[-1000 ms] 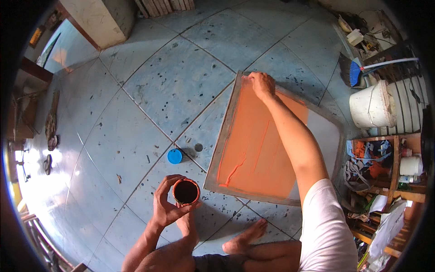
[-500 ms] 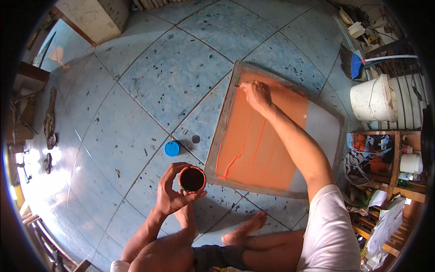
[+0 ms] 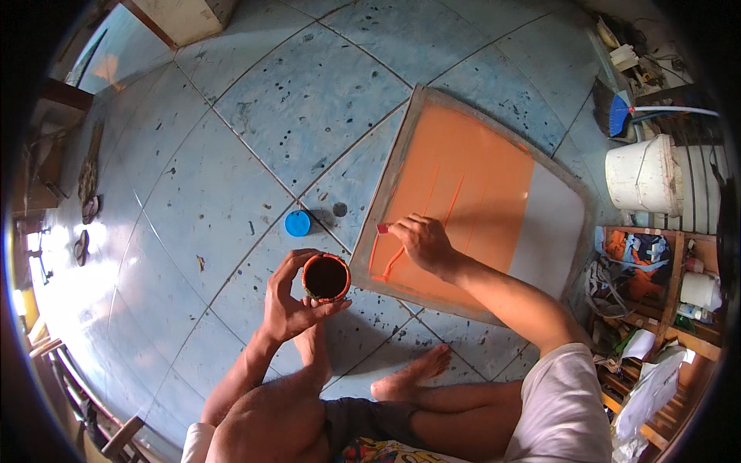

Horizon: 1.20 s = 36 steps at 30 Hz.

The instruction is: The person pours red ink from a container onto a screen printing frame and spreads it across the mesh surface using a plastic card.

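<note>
My left hand (image 3: 289, 301) grips a round jar (image 3: 326, 278) with an orange-smeared rim and a dark inside, its mouth facing up. My right hand (image 3: 423, 245) pinches a small flat red scraper (image 3: 384, 229) against the left part of a framed screen (image 3: 494, 177). Orange coating covers most of the mesh, and a pale strip is left along its right side. Thick orange streaks (image 3: 394, 262) run on the mesh just below the scraper. On the floor left of the frame lies a round blue lid (image 3: 297, 223).
Blue floor tiles (image 3: 224, 170) with dark paint spots surround the frame. At the right stand a white bucket (image 3: 642, 176), a blue broom (image 3: 620, 115) and a wooden shelf (image 3: 675, 285) crammed with cloths and bottles. My bare foot (image 3: 413, 372) rests near the frame's close edge.
My right hand has come from the far left corner of the screen toward me along its left side. The upper part of the leftmost orange streak is now smoothed out. My left hand still holds the jar.
</note>
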Tool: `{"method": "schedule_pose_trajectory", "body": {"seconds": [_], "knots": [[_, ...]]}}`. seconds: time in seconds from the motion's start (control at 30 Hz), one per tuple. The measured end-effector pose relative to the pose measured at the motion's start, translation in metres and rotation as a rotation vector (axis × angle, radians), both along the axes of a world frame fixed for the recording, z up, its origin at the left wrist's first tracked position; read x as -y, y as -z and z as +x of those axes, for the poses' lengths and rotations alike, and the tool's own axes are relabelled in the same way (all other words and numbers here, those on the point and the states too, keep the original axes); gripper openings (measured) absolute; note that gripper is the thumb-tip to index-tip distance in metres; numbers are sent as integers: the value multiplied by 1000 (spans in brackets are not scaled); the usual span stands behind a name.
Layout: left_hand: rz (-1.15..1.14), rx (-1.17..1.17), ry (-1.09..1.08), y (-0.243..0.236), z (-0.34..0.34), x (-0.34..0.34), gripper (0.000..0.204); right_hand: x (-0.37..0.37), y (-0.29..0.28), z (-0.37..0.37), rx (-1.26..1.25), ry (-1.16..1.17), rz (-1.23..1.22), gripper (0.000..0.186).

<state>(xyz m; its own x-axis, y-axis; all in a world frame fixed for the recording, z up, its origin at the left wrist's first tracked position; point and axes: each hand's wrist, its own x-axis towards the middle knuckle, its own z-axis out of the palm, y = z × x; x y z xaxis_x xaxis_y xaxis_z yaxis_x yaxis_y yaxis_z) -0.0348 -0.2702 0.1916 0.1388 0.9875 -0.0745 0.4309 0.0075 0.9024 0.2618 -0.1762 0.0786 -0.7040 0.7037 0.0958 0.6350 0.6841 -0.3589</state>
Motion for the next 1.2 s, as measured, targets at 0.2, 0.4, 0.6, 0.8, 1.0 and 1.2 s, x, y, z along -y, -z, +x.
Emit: {"method": "schedule_pose_trajectory", "body": {"seconds": [0.2,0.4,0.6,0.8,1.0,1.2], "knots": [[27,8,-3,1,6,0,77,48,7,-5,83,-192,-30,17],[44,-23,-3,-2,8,4,77,52,13,-1,32,-403,152,9],[15,-13,-14,-2,14,6,75,44,13,10,77,-560,231,7],[12,-39,-27,-6,16,8,75,48,9,34,97,-651,220,6],[16,-64,-34,-8,21,7,76,55,-2,73,109,-694,274,6],[-2,-61,-30,-5,24,7,74,68,-6,127,130,-718,203,6]]}}
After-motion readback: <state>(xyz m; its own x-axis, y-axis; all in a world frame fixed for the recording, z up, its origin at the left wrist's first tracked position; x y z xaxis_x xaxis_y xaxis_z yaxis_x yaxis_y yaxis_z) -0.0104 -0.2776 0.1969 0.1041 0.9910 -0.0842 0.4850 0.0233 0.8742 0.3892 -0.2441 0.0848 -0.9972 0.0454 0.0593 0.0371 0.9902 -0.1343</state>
